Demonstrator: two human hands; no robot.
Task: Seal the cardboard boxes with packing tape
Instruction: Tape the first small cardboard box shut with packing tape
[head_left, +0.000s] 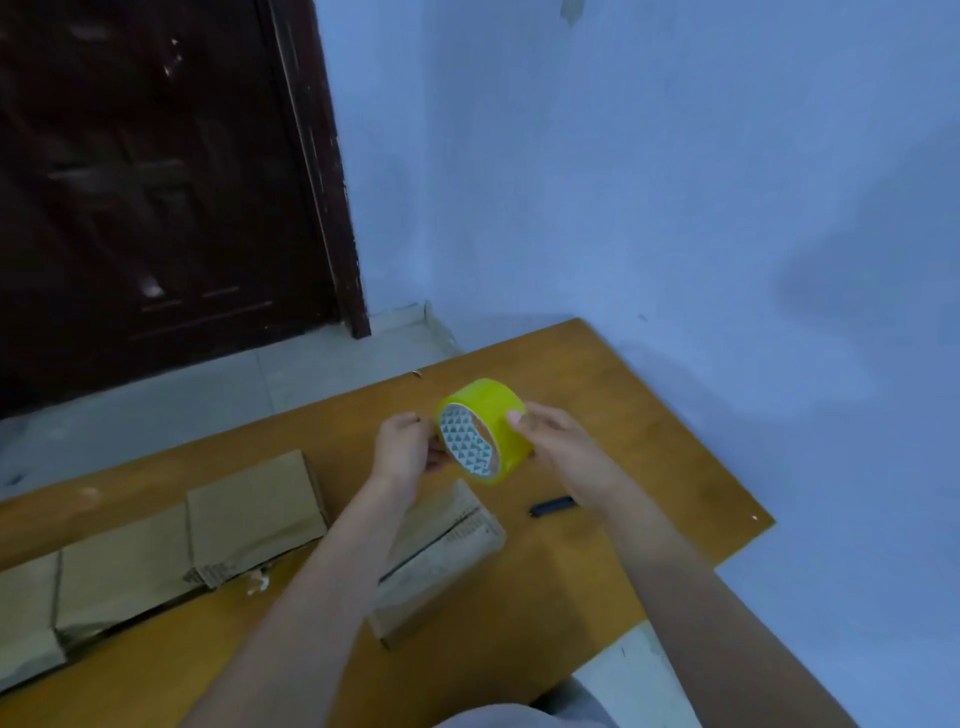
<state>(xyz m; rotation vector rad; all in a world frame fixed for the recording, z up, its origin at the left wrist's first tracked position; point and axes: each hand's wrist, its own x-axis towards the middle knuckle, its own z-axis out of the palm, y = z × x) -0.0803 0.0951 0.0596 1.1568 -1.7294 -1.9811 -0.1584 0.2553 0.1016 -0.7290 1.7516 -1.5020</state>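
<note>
Both hands hold the yellow tape roll (488, 431) above the box (441, 556): right hand (550, 447) gripping its rim, left hand (405, 447) pinching its edge. We should find the loose end before pulling.

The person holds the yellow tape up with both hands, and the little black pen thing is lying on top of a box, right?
Not quite. Both hands, left hand and right hand, do hold the yellow tape, but the head view shows the black pen thing lying on the table, beside the box.
</note>
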